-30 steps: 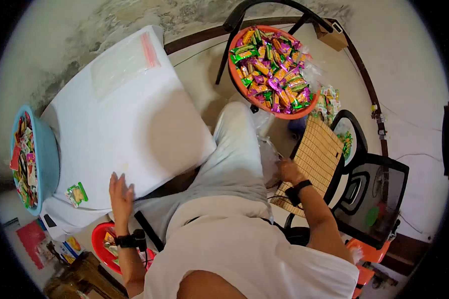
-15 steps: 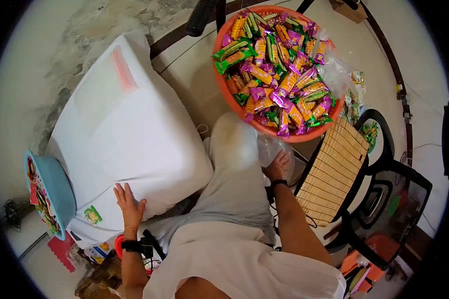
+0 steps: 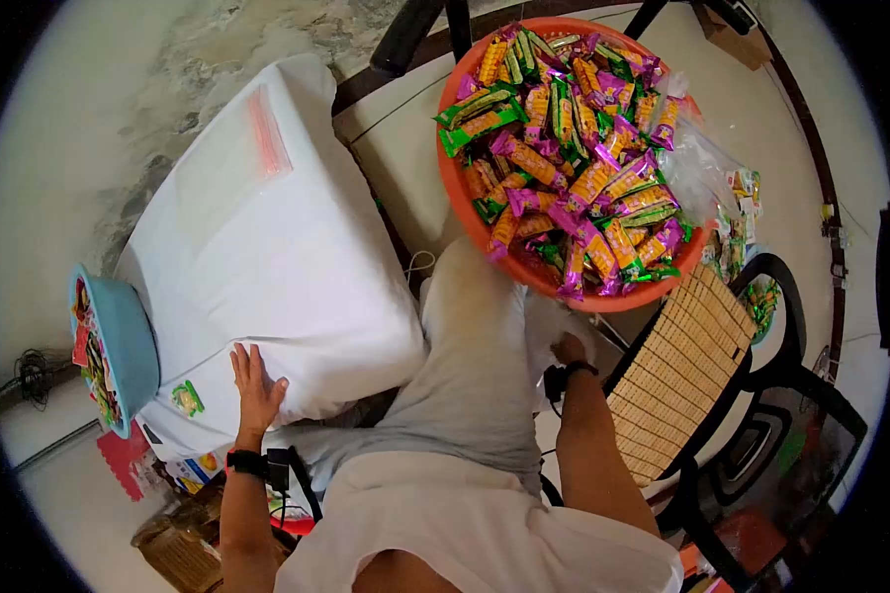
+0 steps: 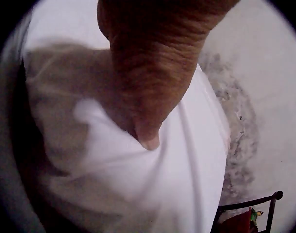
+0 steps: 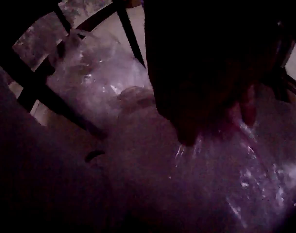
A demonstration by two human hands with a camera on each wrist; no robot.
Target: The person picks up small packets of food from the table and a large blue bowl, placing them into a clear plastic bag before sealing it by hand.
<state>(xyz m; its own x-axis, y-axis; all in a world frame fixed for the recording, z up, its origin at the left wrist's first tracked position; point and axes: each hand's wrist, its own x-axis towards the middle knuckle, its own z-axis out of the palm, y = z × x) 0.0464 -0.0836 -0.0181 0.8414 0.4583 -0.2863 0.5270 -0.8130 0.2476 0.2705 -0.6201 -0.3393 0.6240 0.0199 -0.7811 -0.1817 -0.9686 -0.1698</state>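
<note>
The left hand (image 3: 255, 391) rests with fingers spread on the white-covered table (image 3: 267, 267); in the left wrist view its thumb side touches the creased cloth (image 4: 133, 174). Beside the right leg, low down, the right hand (image 3: 568, 350) is at a clear plastic bag (image 5: 206, 179). The dark right wrist view shows its fingertips pinching the plastic. Above that hand, an orange basin (image 3: 455, 188) holds many purple and green snack packets (image 3: 588, 183). One small green packet (image 3: 188, 397) lies left of the left hand.
A blue tub (image 3: 136, 346) of wrapped items stands at the table's left edge. A flat clear bag with a red strip (image 3: 269, 133) lies on the far part. To the right are a chair with a bamboo mat (image 3: 677, 376) and another black chair (image 3: 811, 435).
The view has shifted closer to the basin. The left hand now lies flat on the cloth, and the right hand has moved in beside the leg and down at the plastic bag.
</note>
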